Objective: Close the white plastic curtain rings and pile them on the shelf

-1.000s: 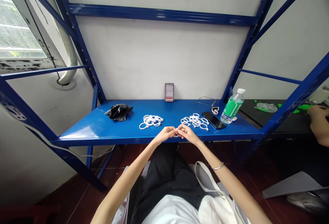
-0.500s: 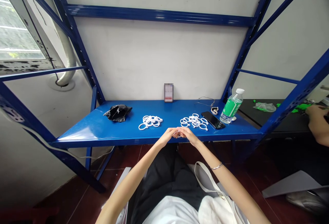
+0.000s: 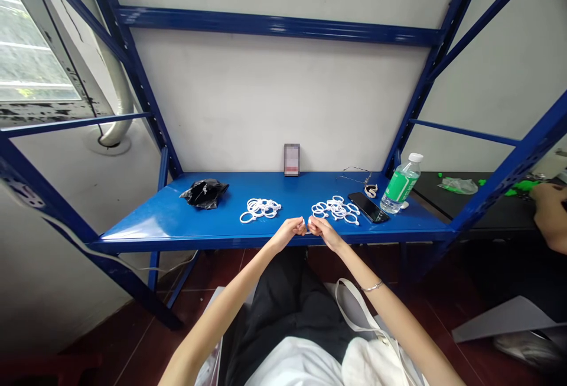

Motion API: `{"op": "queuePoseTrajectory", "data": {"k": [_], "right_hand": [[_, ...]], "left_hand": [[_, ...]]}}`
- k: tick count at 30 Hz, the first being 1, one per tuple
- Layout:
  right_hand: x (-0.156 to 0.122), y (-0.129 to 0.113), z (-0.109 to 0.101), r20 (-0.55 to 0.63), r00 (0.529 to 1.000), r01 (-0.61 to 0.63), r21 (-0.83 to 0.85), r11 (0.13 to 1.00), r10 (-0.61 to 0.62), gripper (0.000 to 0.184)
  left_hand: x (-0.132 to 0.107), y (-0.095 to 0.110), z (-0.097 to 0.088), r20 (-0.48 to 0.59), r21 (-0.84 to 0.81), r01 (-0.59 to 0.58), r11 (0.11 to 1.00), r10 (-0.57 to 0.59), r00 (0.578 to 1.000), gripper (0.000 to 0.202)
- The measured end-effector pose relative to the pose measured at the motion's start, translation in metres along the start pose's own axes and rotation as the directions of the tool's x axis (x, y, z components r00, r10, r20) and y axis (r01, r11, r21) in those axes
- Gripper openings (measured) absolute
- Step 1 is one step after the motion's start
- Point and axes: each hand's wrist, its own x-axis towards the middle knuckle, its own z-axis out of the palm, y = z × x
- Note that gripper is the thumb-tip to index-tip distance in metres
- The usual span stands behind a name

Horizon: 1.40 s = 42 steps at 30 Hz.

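Note:
Just over the front edge of the blue table (image 3: 150, 220), my left hand (image 3: 289, 233) and my right hand (image 3: 325, 233) are close together, knuckles up. Both are closed, fingers curled in a pinch. A thin sliver of a white plastic ring (image 3: 309, 233) shows low between them; my fingers hide most of it. Beyond my left hand lies a pile of white plastic rings (image 3: 260, 208) with small knobs. A second pile of such rings (image 3: 337, 208) is just behind my right hand.
A black plastic bag (image 3: 204, 193) lies at the left. On the right are a phone (image 3: 368, 207), glasses (image 3: 354, 173) and a green-labelled water bottle (image 3: 401, 185). A small blurred-screen device (image 3: 292, 160) leans on the wall. Another person's hand (image 3: 549, 211) is at the neighbouring black table.
My hands, touching before, have moved slightly apart, with a narrow gap between their fingers now. The ring piles lie as they did.

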Motion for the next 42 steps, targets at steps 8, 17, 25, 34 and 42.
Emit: {"op": "queuePoseTrajectory", "data": {"k": [8,17,25,34,42], "right_hand": [[0.001,0.009,-0.010,-0.028,1.000,0.014,0.028,0.999,-0.013,0.036],[0.005,0.013,-0.011,-0.141,0.975,0.136,-0.216,0.967,-0.169,0.028],[0.003,0.005,-0.038,-0.162,0.817,0.077,-0.920,0.384,-0.553,0.032],[0.004,0.016,-0.046,-0.108,0.884,-0.046,-0.988,0.146,-0.454,0.029],[0.005,0.020,-0.051,-0.095,0.873,0.010,-0.977,0.212,-0.478,0.026]], "left_hand": [[0.001,-0.001,-0.004,-0.026,-0.014,0.019,1.000,-0.019,0.999,0.032],[0.001,0.017,-0.029,-0.150,0.674,-0.091,0.733,0.257,0.955,0.038],[-0.005,0.033,-0.075,-0.107,0.975,0.201,-0.095,0.591,0.799,0.033],[-0.008,0.023,-0.096,-0.154,0.933,0.292,-0.210,0.500,0.852,0.034],[-0.004,0.016,-0.102,-0.120,0.957,0.234,-0.172,0.500,0.858,0.032]]}}
